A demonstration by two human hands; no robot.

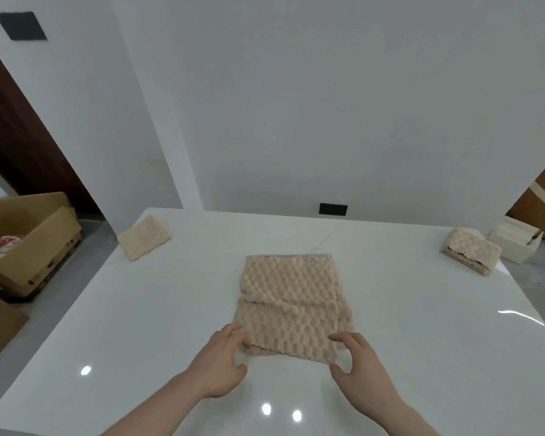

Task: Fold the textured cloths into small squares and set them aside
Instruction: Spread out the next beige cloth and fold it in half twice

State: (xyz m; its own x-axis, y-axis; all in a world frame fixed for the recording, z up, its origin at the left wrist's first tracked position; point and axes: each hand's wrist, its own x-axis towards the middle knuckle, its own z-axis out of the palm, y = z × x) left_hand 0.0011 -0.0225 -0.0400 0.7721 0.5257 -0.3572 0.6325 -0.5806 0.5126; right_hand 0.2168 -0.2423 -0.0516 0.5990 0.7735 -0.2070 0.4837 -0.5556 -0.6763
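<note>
Beige bubble-textured cloth (291, 306) lies half-folded mid-tabletop (139, 325), toward the near edge. Left hand (221, 363) rests loosely curved fingers on its near-left corner, thumb clear. Right hand (359, 366) touches the near-right corner with bent fingers; I cannot tell if it pinches. Folded cloth (144, 237) sits far-left, folded stack (471, 254) far-right.

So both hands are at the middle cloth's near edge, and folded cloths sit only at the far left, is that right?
Not quite: the head view shows a right folded cloth besides the left folded cloth. The left hand and right hand are at the near edge of the middle cloth.
</note>
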